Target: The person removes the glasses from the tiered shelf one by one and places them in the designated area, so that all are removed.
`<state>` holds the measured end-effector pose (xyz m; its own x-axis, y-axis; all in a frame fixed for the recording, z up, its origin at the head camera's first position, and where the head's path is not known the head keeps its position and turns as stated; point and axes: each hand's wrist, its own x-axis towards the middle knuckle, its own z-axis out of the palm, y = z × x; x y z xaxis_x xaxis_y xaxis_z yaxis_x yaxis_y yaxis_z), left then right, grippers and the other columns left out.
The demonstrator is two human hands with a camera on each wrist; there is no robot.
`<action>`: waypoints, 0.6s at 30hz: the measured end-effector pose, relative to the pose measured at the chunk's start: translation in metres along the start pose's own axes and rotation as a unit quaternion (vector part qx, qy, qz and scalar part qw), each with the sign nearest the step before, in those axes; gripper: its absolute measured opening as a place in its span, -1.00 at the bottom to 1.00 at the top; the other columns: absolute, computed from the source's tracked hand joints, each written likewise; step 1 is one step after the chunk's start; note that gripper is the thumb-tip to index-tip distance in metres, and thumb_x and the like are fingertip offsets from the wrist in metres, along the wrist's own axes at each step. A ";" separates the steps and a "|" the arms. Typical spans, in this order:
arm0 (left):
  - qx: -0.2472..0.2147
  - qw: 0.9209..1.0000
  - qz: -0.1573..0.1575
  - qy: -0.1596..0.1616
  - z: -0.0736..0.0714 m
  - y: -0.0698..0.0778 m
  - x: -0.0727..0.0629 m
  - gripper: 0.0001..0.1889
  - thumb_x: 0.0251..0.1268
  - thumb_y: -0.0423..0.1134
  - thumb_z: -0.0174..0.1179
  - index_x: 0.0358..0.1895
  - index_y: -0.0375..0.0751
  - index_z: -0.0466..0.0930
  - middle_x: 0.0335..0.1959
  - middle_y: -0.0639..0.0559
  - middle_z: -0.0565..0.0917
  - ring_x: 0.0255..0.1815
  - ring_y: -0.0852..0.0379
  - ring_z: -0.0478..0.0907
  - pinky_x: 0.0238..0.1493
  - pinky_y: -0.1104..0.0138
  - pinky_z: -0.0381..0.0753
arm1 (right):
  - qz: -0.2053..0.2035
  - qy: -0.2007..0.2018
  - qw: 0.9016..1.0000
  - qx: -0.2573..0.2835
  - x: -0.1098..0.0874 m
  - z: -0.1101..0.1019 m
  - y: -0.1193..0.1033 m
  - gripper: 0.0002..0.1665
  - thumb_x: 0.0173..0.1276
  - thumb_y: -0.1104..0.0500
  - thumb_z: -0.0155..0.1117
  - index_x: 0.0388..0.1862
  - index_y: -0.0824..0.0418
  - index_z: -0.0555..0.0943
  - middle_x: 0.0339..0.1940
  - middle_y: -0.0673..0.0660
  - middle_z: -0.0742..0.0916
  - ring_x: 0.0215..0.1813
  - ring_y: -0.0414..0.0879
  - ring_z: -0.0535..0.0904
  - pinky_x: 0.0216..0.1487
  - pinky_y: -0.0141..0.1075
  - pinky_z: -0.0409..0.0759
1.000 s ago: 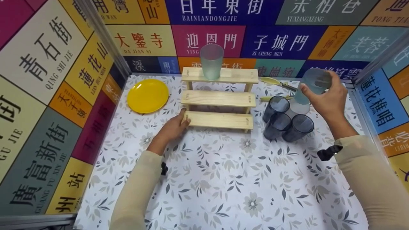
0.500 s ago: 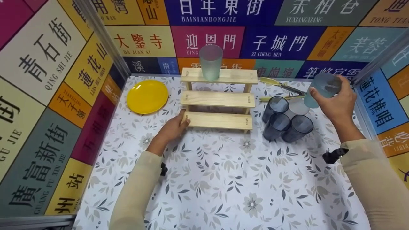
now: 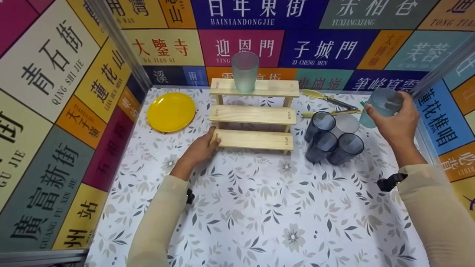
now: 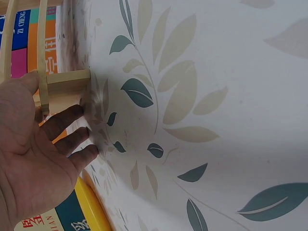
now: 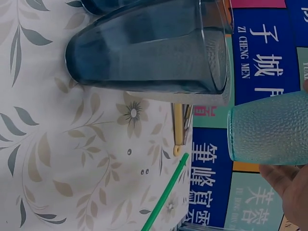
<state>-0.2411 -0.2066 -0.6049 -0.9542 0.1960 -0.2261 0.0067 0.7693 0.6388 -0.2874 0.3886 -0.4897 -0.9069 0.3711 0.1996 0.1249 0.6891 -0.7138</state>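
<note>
My right hand [image 3: 399, 124] grips a pale teal textured cup [image 3: 382, 102] at the back right, raised over the table, thumb on its near side and fingers round the far side. In the right wrist view the cup [image 5: 272, 127] lies across the picture, with fingers [image 5: 288, 185] against it. My left hand [image 3: 200, 148] holds the left end of the lowest step of a three-step wooden stand [image 3: 256, 139]. The left wrist view shows the thumb and index finger at the board, the other fingers [image 4: 72, 137] spread. A frosted greenish cup [image 3: 245, 74] stands on the top step.
Three dark blue cups [image 3: 322, 146] cluster right of the stand, a frosted whitish cup [image 3: 348, 124] behind them. Yellow-tipped tongs [image 3: 336, 102] lie at the back. A green straw [image 5: 166, 192] appears in the right wrist view. A yellow plate [image 3: 171, 112] lies left. Printed walls enclose the table.
My right hand has carried the teal cup rightward and slightly toward me, away from the frosted whitish cup. The left hand and the stand have stayed in place.
</note>
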 end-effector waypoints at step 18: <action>-0.009 1.000 0.005 0.002 0.001 -0.002 -0.001 -0.18 0.85 0.19 -0.12 0.87 -0.13 -0.15 0.70 -0.35 0.39 0.65 -0.30 0.45 0.71 -0.15 0.34 | 0.042 -0.064 0.997 0.000 -0.002 0.008 0.036 0.32 0.34 -0.50 0.50 0.83 0.03 0.14 0.71 0.30 0.44 0.66 0.29 0.37 0.62 0.27 0.37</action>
<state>-0.2398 -0.2074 -0.6068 -0.9553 0.2013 -0.2167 0.0112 0.7568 0.6535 -0.2841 0.4073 -0.5212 -0.9369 0.3456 0.0524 0.2026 0.6592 -0.7242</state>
